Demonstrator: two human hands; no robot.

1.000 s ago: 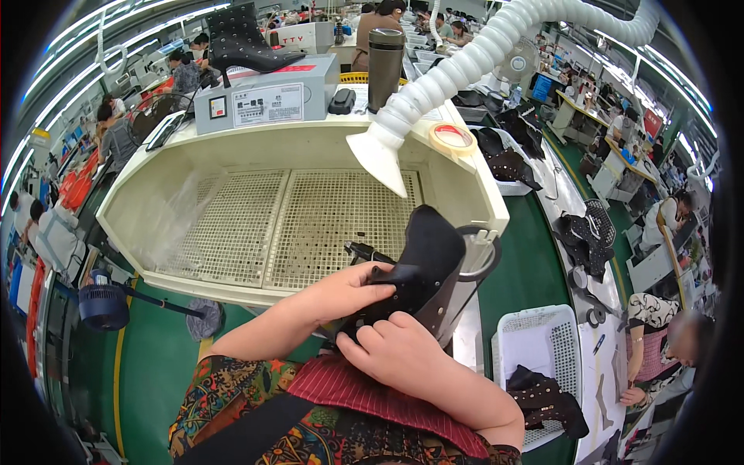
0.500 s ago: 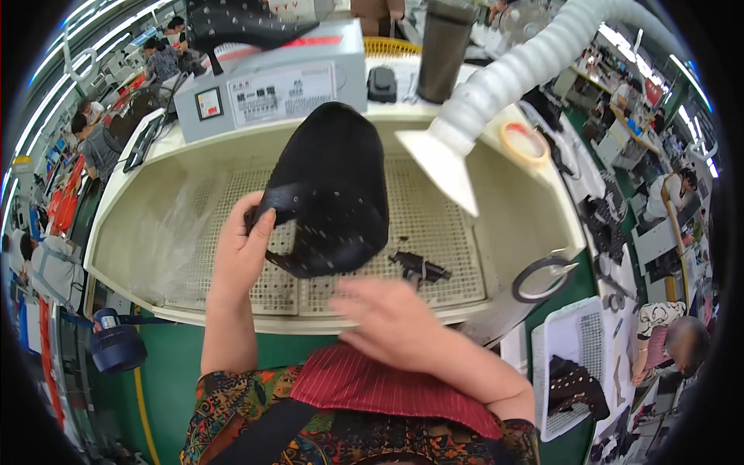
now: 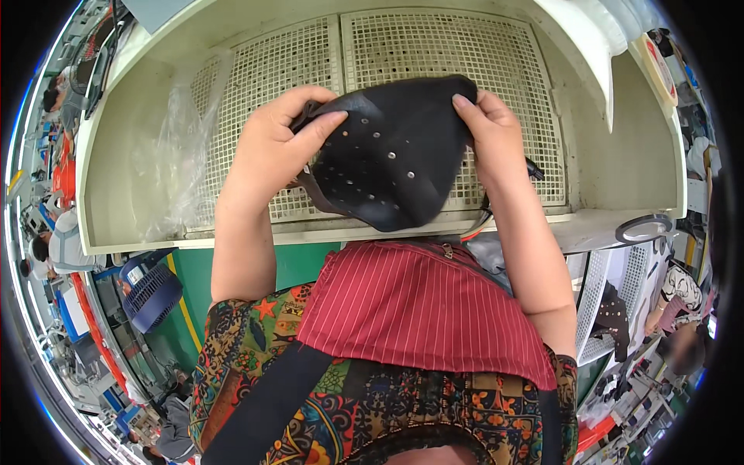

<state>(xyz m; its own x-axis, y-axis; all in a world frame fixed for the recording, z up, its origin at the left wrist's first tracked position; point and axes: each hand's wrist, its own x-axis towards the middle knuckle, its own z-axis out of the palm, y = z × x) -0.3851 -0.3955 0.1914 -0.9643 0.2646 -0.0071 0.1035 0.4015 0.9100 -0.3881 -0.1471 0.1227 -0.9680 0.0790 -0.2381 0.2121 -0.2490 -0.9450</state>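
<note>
A black boot upper (image 3: 387, 159) with small silver studs is stretched between my two hands, above the perforated grid of a cream-coloured trough (image 3: 116, 147). My left hand (image 3: 271, 143) pinches its left edge between thumb and fingers. At its upper right corner, my right hand (image 3: 496, 132) grips the edge, thumb on top and fingers behind. The lower edge of the upper hangs close to the trough's near rim. Partly behind my right forearm lies a small black tool (image 3: 535, 169), and a thin cable shows by the rim.
Crumpled clear plastic (image 3: 182, 159) lies at the trough's left. A white hose nozzle (image 3: 585, 39) reaches in from the upper right, near a tape roll (image 3: 656, 68). A blue fan (image 3: 151, 294) stands lower left. At right, a white basket (image 3: 593, 279) holds black studded pieces.
My right hand has moved from free and blurred to gripping the upper's right side. The upper has gone from upright to spread sideways, and the view has tilted down.
</note>
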